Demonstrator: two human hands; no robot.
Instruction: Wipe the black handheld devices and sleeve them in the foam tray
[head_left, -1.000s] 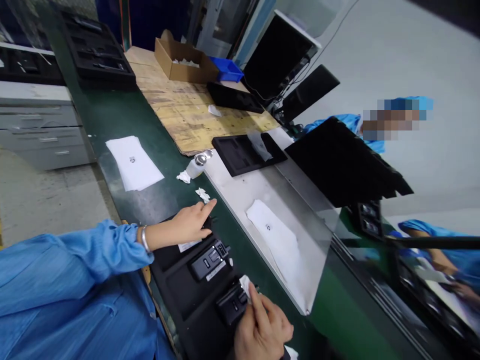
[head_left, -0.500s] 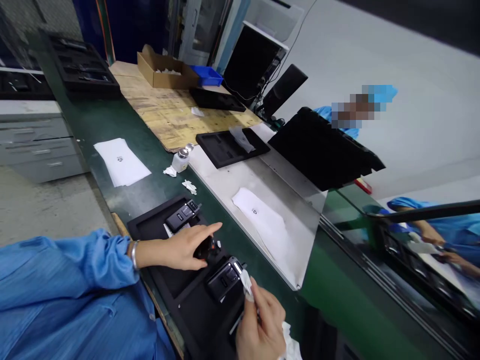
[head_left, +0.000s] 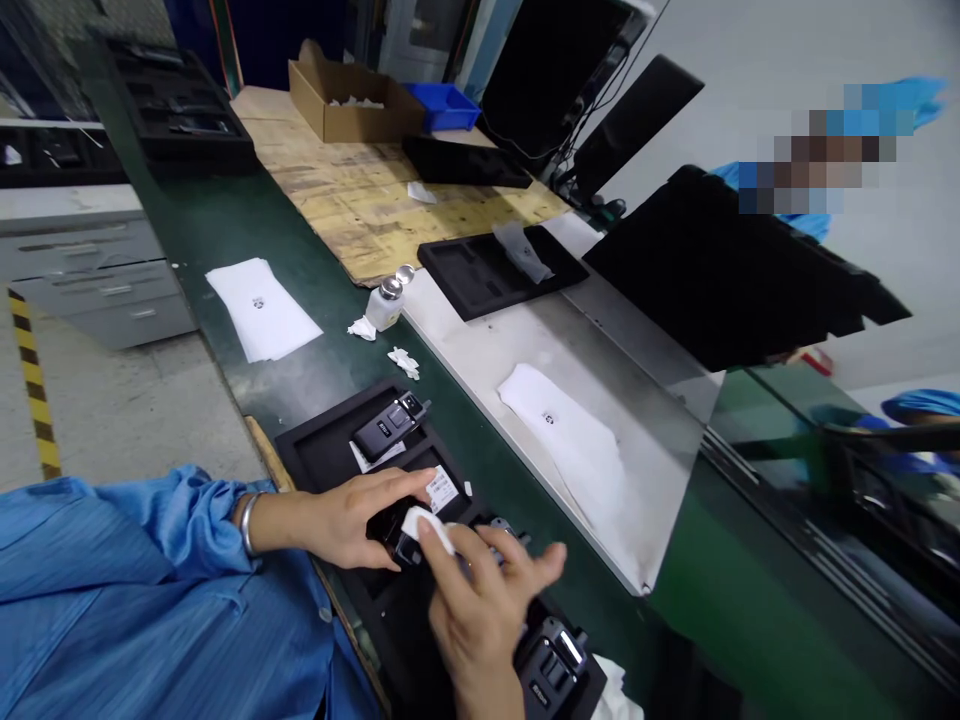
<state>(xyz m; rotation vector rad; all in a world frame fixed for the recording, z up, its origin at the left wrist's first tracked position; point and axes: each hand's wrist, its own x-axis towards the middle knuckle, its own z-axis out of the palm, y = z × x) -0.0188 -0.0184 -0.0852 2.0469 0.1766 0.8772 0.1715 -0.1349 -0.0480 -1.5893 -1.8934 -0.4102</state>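
A black foam tray (head_left: pixel 322 450) lies on the green belt near me, with black handheld devices in its slots. My left hand (head_left: pixel 352 515) grips the middle black device (head_left: pixel 390 525), which carries a white label (head_left: pixel 441 488). My right hand (head_left: pixel 480 600) presses a small white wipe (head_left: pixel 426 525) onto that device with index finger and thumb, the other fingers spread. Another device (head_left: pixel 390 425) lies in the far slot, and a third (head_left: pixel 555 665) in the near slot below my right hand.
A white dispenser bottle (head_left: pixel 386 303) and crumpled wipes (head_left: pixel 403 360) sit beside the steel plate (head_left: pixel 525 360), which bears a white sheet (head_left: pixel 570 440) and an empty black tray (head_left: pixel 487 285). Another white sheet (head_left: pixel 259 308) lies on the belt. A cardboard box (head_left: pixel 352 95) stands far off. A co-worker's sleeve (head_left: pixel 922 405) shows at right.
My left hand lifted the middle device from its slot and turned it label-up. My right hand left the near device and brought the wipe onto the held one.
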